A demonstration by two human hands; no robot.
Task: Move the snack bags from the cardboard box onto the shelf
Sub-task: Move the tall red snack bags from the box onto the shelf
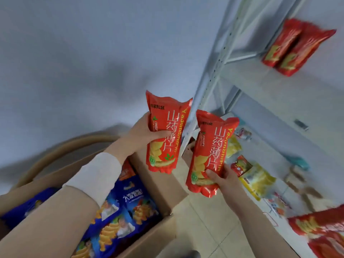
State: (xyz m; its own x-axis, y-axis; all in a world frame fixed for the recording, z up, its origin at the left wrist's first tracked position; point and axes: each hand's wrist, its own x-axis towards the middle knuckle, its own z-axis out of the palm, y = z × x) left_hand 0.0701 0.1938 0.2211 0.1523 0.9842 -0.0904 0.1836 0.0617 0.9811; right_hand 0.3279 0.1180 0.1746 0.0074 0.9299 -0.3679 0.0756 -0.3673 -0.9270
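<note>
Hands first: your left hand point(144, 132) grips one red snack bag point(164, 131) round its middle, thumb across the front, bag upright and slightly tilted. Your right hand point(222, 176) grips a second red bag point(209, 153) by its lower end, thumb on the front. The two bags are held side by side, close but apart, above the gap between box and shelf.

Cardboard box point(156, 185): low and left of your hands, flaps open, its right flap just beneath the left-hand bag. Inside lie blue snack bags point(121, 216) packed flat, with one orange-red bag point(127, 171) showing at the far end under your left forearm.

Shelf point(210, 75): white metal rack to your right; its front upright post runs just behind the two held bags. On an upper board, two red bags point(296, 49) stand together well clear of your hands, with bare board on their near side. Lower boards carry yellow packets point(258, 180), blurred, and more red bags point(320, 233) at the bottom right edge.

Floor point(202, 218): pale tiles show between box and shelf, under your right forearm.
</note>
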